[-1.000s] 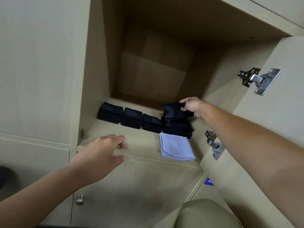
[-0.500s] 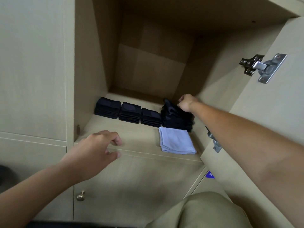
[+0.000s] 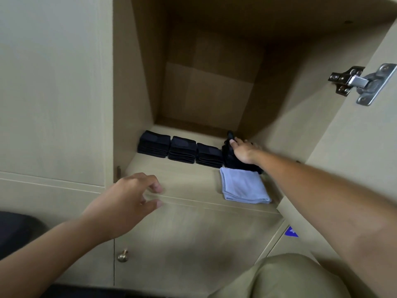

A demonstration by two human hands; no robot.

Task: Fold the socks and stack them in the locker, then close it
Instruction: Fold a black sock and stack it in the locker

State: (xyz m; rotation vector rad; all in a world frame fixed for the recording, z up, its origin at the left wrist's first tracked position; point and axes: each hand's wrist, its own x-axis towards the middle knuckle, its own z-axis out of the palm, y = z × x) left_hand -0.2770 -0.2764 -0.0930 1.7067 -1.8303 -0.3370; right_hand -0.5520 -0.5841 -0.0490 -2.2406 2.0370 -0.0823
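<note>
- Head view, only camera: looking down into an open locker (image 3: 139,93) in pale wood, shelf floor (image 3: 182,179) bare in the front half.
- Door (image 3: 354,147) swung out on the right, inner face toward the camera. Upper hinge (image 3: 363,82) in full view; lower hinge hidden behind the right forearm.
- Four piles of dark folded socks in a row along the rear of the shelf floor, side by side and touching or nearly so: left stack (image 3: 153,144), second stack (image 3: 182,149), third stack (image 3: 209,155), right stack (image 3: 238,162).
- Right stack is taller and messier than the other three; one dark fold sticks up at its back, by the fingertips.
- Right hand (image 3: 243,150) lies on top of the right stack, palm down, fingers fairly straight and spread over the cloth. Looks like pressing, not gripping. Can't tell if the thumb hooks anything underneath.
- Left hand (image 3: 126,203) hangs in front of the shelf's front edge, fingers loosely curled, holding nothing. Contact with the edge not clear.
- Light blue folded cloth (image 3: 243,186) lies flat on the shelf floor, just in front of the right stack, near the front edge.
- Below the shelf: a shut door with a round brass knob (image 3: 122,255).
- Bottom right: olive-clad knee (image 3: 279,278). Small blue sticker (image 3: 291,231) on the panel right of the lower door.
</note>
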